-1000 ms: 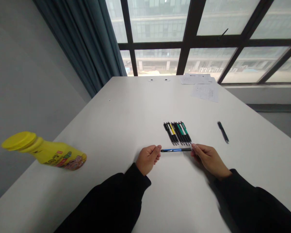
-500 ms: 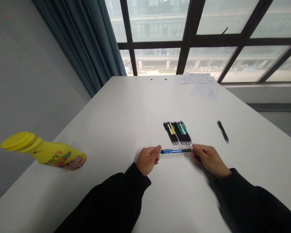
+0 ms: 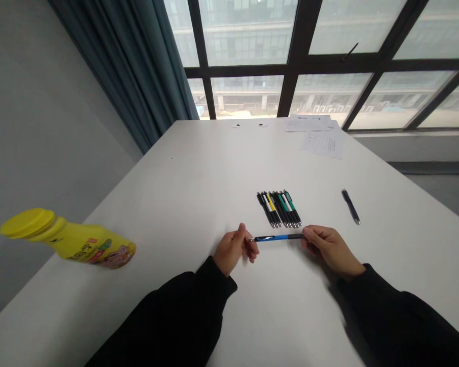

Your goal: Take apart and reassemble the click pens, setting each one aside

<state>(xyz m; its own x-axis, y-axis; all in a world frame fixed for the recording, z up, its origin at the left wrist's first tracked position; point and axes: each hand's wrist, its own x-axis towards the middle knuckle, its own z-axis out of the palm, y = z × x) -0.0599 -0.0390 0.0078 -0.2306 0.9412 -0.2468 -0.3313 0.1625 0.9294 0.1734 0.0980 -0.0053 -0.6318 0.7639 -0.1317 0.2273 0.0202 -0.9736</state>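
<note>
A blue pen point(image 3: 273, 238) with a dark grip lies level between my two hands. My right hand point(image 3: 331, 250) pinches its tip end between thumb and fingers. At the clip end, my left hand point(image 3: 233, 250) is open, its thumb raised away from the fingers; the pen's end meets or overlaps those fingers, and I cannot tell if it touches. Just beyond the blue pen, a row of several pens point(image 3: 279, 209) in black, white, yellow and green lies side by side on the white table point(image 3: 199, 178).
A single dark pen point(image 3: 351, 206) lies apart on the right. On the left stands a yellow bottle point(image 3: 80, 242) with a yellow lid. Printed papers point(image 3: 321, 142) rest at the far right edge, below the window. A blue curtain point(image 3: 137, 66) hangs beyond the far left.
My left thumb has lifted and the fingers of that hand have spread, loosening from the pen's clip end. My right hand keeps its pinch, nearly still.
</note>
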